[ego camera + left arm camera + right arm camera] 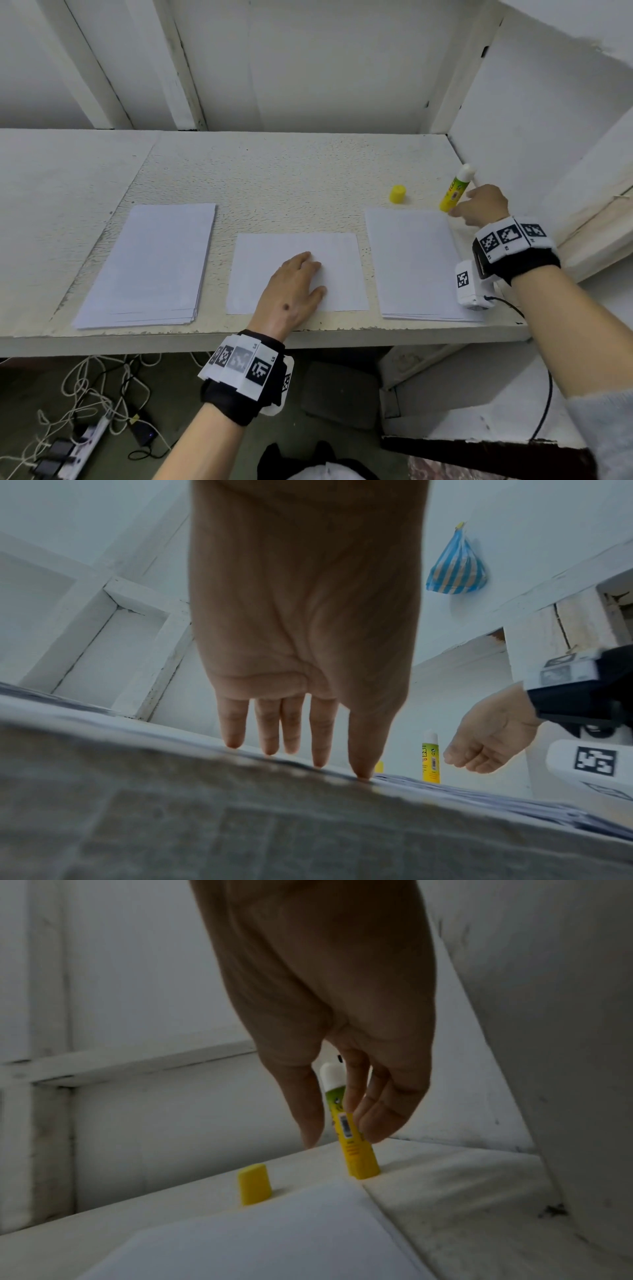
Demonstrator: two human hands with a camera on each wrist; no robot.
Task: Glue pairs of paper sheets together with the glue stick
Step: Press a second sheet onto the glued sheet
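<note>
glue stick (pixel 455 189) upright, right hand (pixel 481 209) loose beside | left hand (pixel 293 289) flat on sheet (pixel 337 260) | white shelf (pixel 274 171)

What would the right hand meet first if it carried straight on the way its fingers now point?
Probably the glue stick: the right hand reaches toward it where it stands uncapped on the table. Whether its fingers already touch the tube is unclear; depth is hard to judge.

Three paper groups in a row on the surface (pixel 291 178).
Single sheet (pixel 339 270) between left stack (pixel 150 263) and right stack (pixel 411 263); cap (pixel 397 194) and glue stick (pixel 454 192) behind the right stack.
</note>
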